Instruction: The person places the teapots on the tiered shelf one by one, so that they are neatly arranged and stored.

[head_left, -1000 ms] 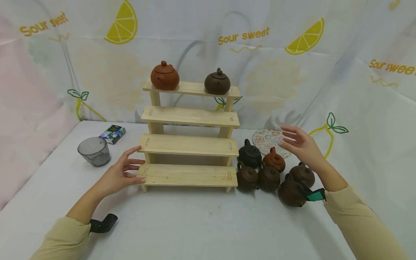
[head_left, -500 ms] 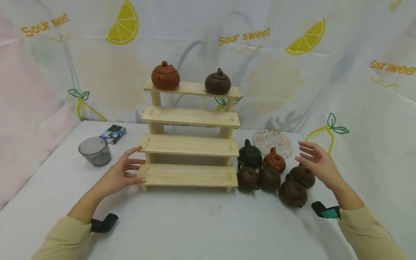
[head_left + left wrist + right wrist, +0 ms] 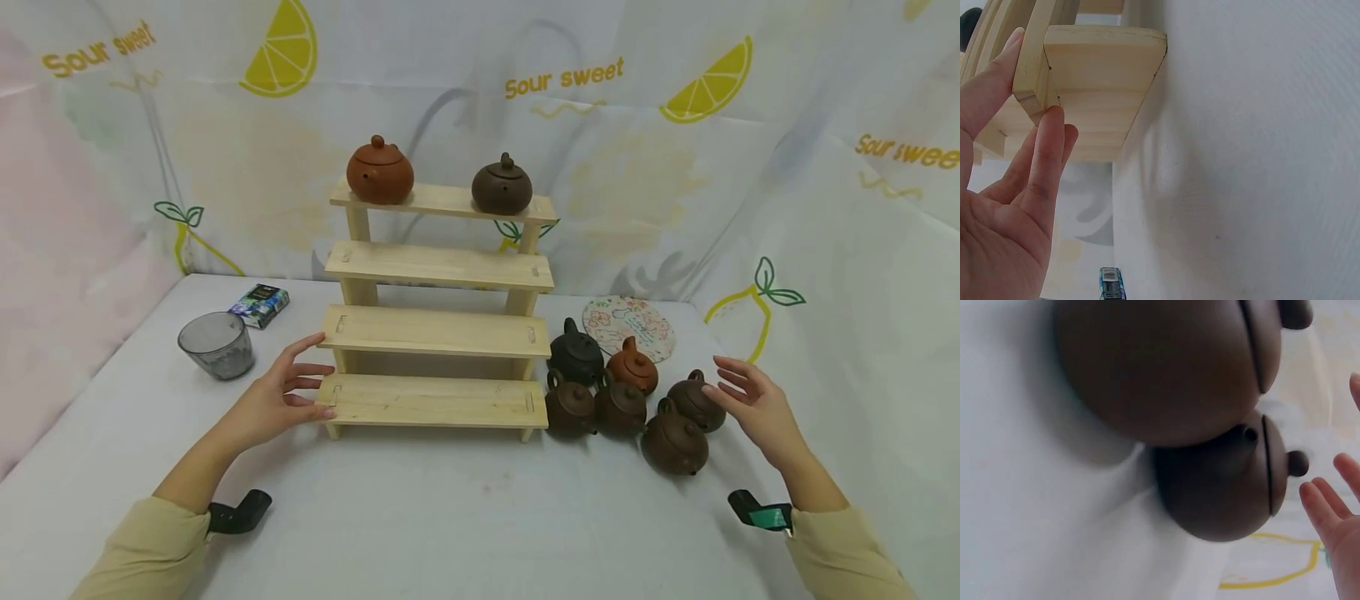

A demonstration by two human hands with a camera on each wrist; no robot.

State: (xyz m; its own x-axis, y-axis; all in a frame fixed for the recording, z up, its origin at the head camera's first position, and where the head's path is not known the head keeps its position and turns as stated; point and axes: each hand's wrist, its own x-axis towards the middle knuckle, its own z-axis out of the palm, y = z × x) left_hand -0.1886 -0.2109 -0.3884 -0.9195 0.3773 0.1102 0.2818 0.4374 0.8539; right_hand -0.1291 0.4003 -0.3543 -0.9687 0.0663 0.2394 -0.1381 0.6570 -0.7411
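Observation:
A four... tiered wooden shelf stand (image 3: 435,400) stands mid-table. My left hand (image 3: 272,408) grips the left end of its lowest board; in the left wrist view the thumb lies on top and fingertips touch the edge below. My right hand (image 3: 761,414) hovers with loosely bent fingers beside a dark brown teapot (image 3: 693,403), holding nothing. In front of that one is another brown teapot (image 3: 675,446); both fill much of the right wrist view. On the top board sit a reddish-brown teapot (image 3: 380,173) at left and a dark brown teapot (image 3: 502,187) at right.
More teapots cluster right of the stand: a black one (image 3: 576,354), a reddish one (image 3: 632,369) and two brown ones (image 3: 572,408). Behind them lies a round patterned mat (image 3: 628,327). A grey glass bowl (image 3: 217,346) and a small box (image 3: 259,306) are at left.
My right hand has moved right and down, from above the round mat to beside the rearmost brown teapot at right. The left hand keeps its place on the stand.

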